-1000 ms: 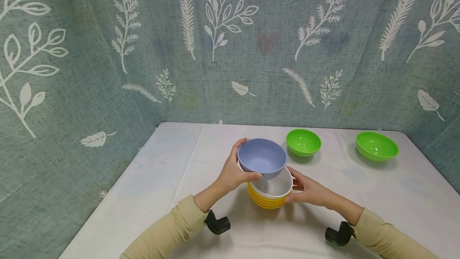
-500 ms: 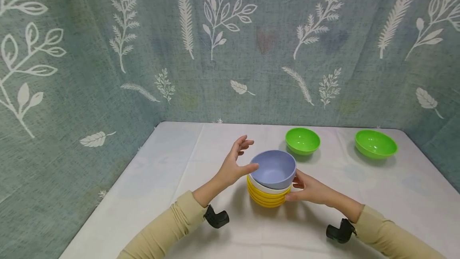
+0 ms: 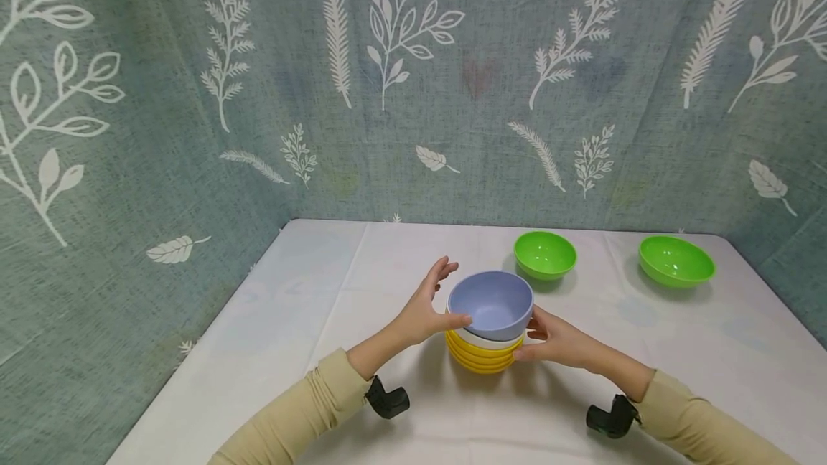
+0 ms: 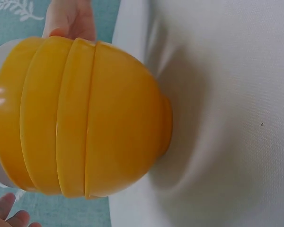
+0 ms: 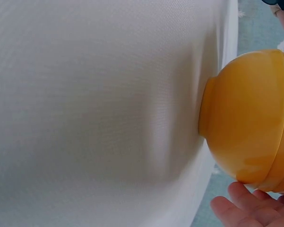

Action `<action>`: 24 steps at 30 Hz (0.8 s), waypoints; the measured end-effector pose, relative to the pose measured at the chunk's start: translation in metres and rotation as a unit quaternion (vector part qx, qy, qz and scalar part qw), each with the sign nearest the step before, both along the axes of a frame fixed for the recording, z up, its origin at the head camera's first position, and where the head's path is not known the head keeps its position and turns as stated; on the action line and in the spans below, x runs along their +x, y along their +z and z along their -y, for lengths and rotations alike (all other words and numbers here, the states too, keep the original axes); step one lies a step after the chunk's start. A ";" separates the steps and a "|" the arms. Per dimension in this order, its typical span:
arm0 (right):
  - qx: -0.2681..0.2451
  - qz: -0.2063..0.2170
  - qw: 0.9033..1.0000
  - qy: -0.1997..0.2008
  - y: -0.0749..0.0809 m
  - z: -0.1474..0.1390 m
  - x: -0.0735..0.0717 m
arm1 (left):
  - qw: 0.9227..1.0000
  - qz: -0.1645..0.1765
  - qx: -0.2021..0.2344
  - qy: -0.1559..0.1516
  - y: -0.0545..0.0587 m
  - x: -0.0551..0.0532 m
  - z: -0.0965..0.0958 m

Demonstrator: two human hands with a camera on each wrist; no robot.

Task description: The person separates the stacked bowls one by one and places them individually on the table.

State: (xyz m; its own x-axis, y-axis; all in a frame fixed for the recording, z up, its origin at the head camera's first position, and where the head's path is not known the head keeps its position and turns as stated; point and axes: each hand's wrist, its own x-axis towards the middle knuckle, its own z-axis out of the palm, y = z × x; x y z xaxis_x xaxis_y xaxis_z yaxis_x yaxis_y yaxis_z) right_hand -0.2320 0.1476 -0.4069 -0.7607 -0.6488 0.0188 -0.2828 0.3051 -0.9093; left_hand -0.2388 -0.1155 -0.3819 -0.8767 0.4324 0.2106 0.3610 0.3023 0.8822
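A stack of bowls stands upright on the table, with several yellow bowls [image 3: 481, 360] at the bottom, a white bowl [image 3: 487, 341] above them and a blue bowl [image 3: 494, 300] on top. My left hand [image 3: 416, 318] is spread at the stack's left, its thumb overlapping the blue bowl's near rim and its other fingers raised apart from it. My right hand [image 3: 561, 340] holds the stack's right side, thumb in front and fingers behind. In the left wrist view, the yellow bowls [image 4: 118, 118] show nested rims, and left fingertips [image 4: 4, 204] stand apart from them.
Two green bowls stand behind and to the right: a smaller one [image 3: 545, 255] just beyond the stack, a wider one [image 3: 676, 262] farther right. A white cloth covers the table [image 3: 291, 293]. A leaf-patterned curtain [image 3: 478, 128] rises at its back edge.
My left hand has lowered the blue bowl into the white one and let go, then drawn slightly back. My right hand has kept its place at the stack.
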 end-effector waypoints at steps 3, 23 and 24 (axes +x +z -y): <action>-0.001 -0.003 1.000 0.003 -0.001 0.000 0.000 | 1.000 0.007 -0.006 -0.001 -0.001 0.000 -0.001; -0.006 0.000 1.000 0.000 -0.003 0.001 -0.001 | 0.997 0.067 -0.025 -0.018 0.001 0.002 -0.014; -0.005 -0.003 1.000 0.001 -0.002 0.000 -0.001 | 0.997 0.065 -0.025 -0.021 0.001 0.001 -0.014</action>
